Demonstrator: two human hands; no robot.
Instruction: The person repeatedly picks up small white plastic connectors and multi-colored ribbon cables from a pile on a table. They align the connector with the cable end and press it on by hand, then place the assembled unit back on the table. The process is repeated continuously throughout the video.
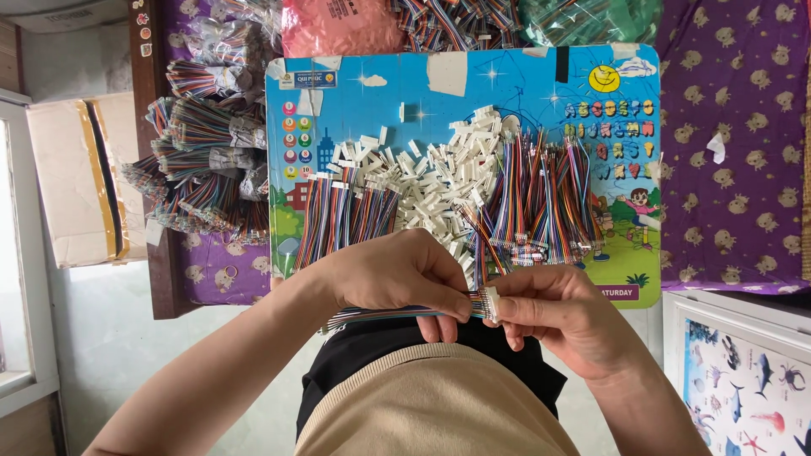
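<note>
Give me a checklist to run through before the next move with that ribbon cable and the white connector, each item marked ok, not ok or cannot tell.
1. Left hand grips the multicoloured ribbon cable near its end: ok.
2. Right hand pinches the small white connector at the cable tip: ok.
3. Wires seated fully in the connector: cannot tell, fingers cover the joint.
4. Spare white connectors within reach on the blue board: ok, a loose pile lies there.
5. More cut cables ready on the board: ok, laid in rows on both sides of the pile.
6. Cable free of tangles along its length: cannot tell, its far part runs under the left hand.
</note>
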